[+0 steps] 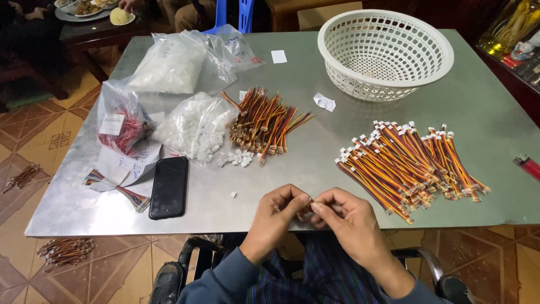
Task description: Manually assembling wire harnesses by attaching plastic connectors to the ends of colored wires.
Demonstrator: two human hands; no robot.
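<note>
Fingertips of our left hand and right hand pinch together at lower centre — probably one small wire piece, lying across between them.

My left hand and my right hand are both bare: no gloves, no rings, no watch or band that I can see at either wrist. My fingernails are cut short and plain. Both forearms are uncovered from the wrist up to near the elbow. There my sleeves begin, a dull slate-blue fabric, soft and a little creased, pushed up and bunched on each arm; the left sleeve shows more cloth than the right sleeve, which only peeks in at the lower edge. Over my lap I wear a dark checked cloth, navy with thin lighter stripes crossing it in a plaid pattern.
</note>
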